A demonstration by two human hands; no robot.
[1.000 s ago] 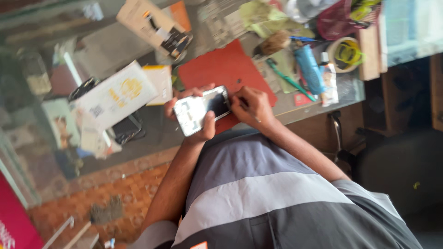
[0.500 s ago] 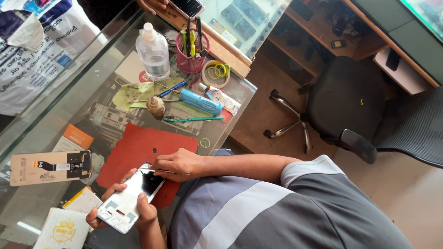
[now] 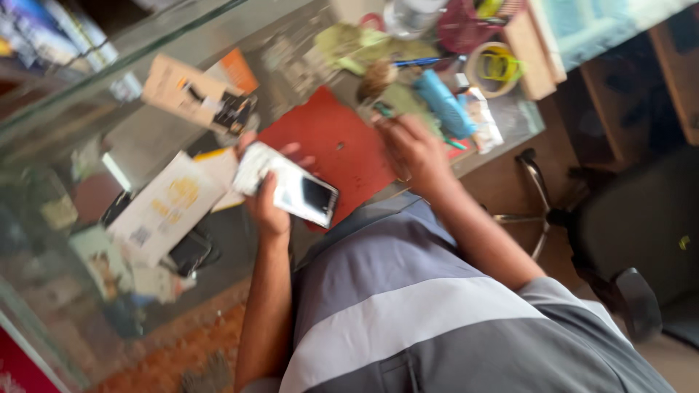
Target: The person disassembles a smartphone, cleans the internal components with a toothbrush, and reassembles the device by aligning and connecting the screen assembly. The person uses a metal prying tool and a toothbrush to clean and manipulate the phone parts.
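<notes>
Heavily blurred: left hand (image 3: 266, 207) grip clamps phone (image 3: 298, 191); right hand (image 3: 415, 149) grip unclear over red mat (image 3: 335, 149).

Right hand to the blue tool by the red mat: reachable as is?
Probably yes. The right hand hovers over the mat's far edge, just short of the blue tool. Nothing visible lies between them, though the frame is blurred.

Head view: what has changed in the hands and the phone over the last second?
The right hand has left the phone and reached out past the red mat to the tools beside the blue tool; whether it grips anything is blurred. Earlier it worked at the phone. The left hand holds the phone above the glass table as before. The camera swung a lot.
</notes>
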